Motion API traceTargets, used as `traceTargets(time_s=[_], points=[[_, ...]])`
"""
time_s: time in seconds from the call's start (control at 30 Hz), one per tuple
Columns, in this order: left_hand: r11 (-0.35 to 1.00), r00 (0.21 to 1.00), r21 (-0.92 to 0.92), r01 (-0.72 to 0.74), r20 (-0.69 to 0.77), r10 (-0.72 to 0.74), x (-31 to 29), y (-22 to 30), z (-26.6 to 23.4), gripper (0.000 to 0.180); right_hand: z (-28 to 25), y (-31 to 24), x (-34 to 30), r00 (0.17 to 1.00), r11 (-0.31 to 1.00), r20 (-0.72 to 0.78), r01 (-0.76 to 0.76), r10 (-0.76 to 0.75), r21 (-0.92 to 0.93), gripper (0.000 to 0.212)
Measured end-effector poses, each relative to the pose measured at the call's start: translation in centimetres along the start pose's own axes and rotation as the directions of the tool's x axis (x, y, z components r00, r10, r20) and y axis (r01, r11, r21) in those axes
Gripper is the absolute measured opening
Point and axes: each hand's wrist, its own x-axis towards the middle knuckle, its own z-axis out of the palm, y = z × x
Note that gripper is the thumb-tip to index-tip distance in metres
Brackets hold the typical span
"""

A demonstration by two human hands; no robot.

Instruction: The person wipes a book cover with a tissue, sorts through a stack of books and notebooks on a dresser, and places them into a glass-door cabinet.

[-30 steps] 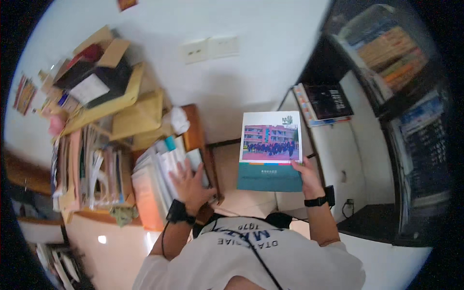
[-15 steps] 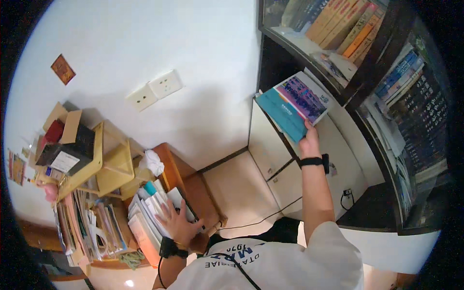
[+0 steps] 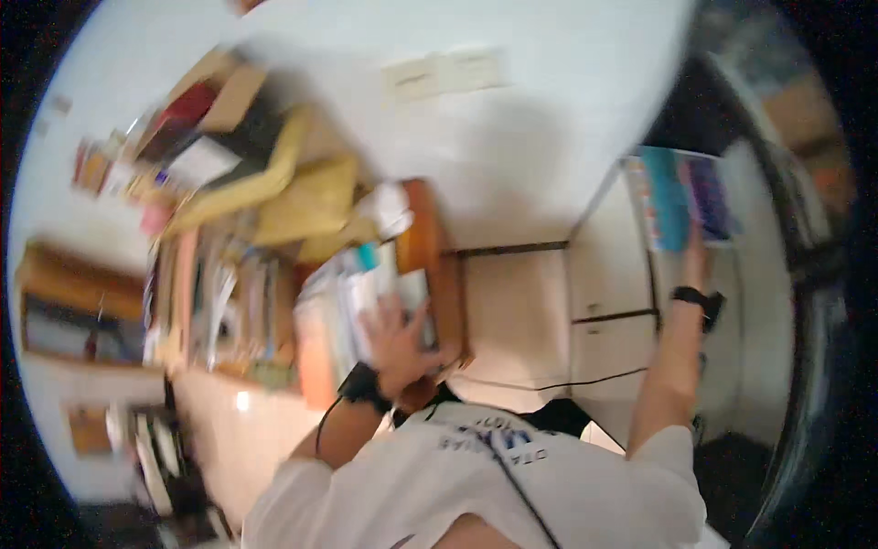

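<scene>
My right hand (image 3: 696, 258) is at the near edge of a teal book (image 3: 669, 203) on top of the white cabinet. The hand is blurred, but its fingers appear closed around that edge. Beside the teal book is a cover with a purple picture (image 3: 707, 194), which may be a separate book. On the left, my left hand (image 3: 397, 340) rests with fingers spread on an upright row of books and papers (image 3: 340, 302). An orange folder (image 3: 315, 352) stands at the outer end of that row.
The white cabinet (image 3: 604, 261) stands below a dark bookcase (image 3: 805, 210) at the right. A yellow wooden rack (image 3: 302, 197) carries an open cardboard box (image 3: 233, 105). White crumpled cloth or paper (image 3: 393, 209) lies by the brown wooden furniture (image 3: 428, 229). A dark cable (image 3: 594, 378) crosses low in front.
The whole view has swung right-to-left round the room, so everything sits further right and is blurred. Both hands stay at their places on the books.
</scene>
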Motion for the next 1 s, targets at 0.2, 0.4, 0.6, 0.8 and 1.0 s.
traceTargets(time_s=[0.2, 0.4, 0.6, 0.8, 1.0], points=[[0.999, 1.000, -0.029, 0.019, 0.000, -0.019, -2.0, -1.6, 0.6, 0.098, 0.3, -7.6, -3.5, 0.896, 0.868, 0.408, -0.336, 0.175, 0.365, 0.067], [0.984, 0.998, -0.180, 0.000, -0.069, -0.013, -4.8, -4.0, 0.0, 0.093, 2.5, -4.2, -7.0, 0.987, 0.981, -0.069, -0.153, 0.146, -0.121, 0.059], [0.883, 0.887, -0.457, 0.106, -0.358, -0.292, -9.1, -10.9, -1.7, 0.089, 16.1, -9.8, -31.5, 0.687, 0.976, 0.697, 0.091, -0.205, 0.197, 0.023], [0.909, 0.906, -0.327, 0.260, -0.243, -0.346, -11.9, -11.1, -1.6, 0.113, 21.6, -18.4, -46.8, 0.128, 0.968, 0.986, -0.240, 0.107, -0.074, 0.026], [0.894, 0.889, -0.229, 0.386, -0.166, -0.427, -12.7, -9.3, -1.2, 0.100, 24.7, -15.7, -51.4, 0.266, 0.990, 0.963, -0.140, 0.041, -0.003, 0.037]])
